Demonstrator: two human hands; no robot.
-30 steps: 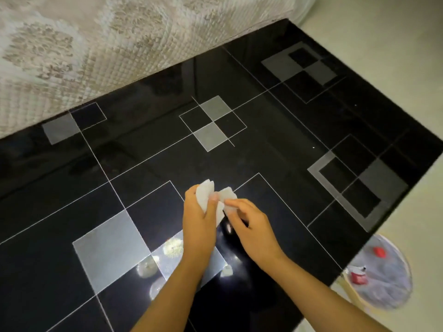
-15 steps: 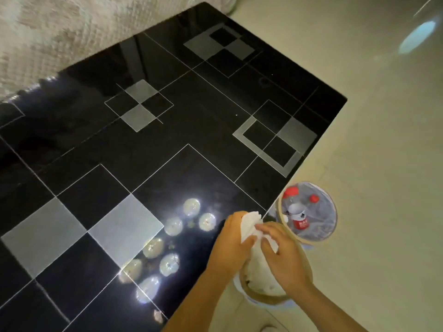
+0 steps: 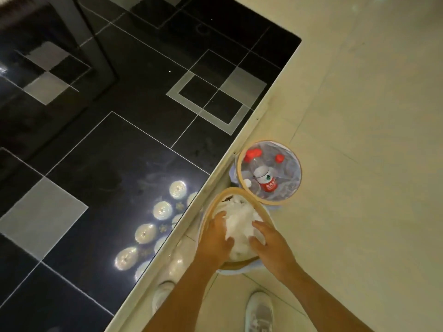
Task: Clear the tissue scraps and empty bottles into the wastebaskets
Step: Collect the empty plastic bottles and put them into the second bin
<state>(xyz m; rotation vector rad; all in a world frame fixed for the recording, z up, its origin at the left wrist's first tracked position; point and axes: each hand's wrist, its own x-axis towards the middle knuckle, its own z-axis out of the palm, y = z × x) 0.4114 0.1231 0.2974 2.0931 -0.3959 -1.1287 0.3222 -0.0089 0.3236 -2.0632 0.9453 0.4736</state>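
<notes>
I have both hands over the near wastebasket (image 3: 260, 213) on the floor, just right of the table (image 3: 143, 140) edge, judged positioned so scraps drop inside the rim. The left hand (image 3: 214, 238) and right hand (image 3: 271, 243) flank the tissue scraps (image 3: 239, 222), fingers loosely spread; whether either pinches tissue I cannot tell. The tissue is white, crumpled, heaped. The far wastebasket (image 3: 296, 183) holds red-capped bottles (image 3: 266, 179).
</notes>
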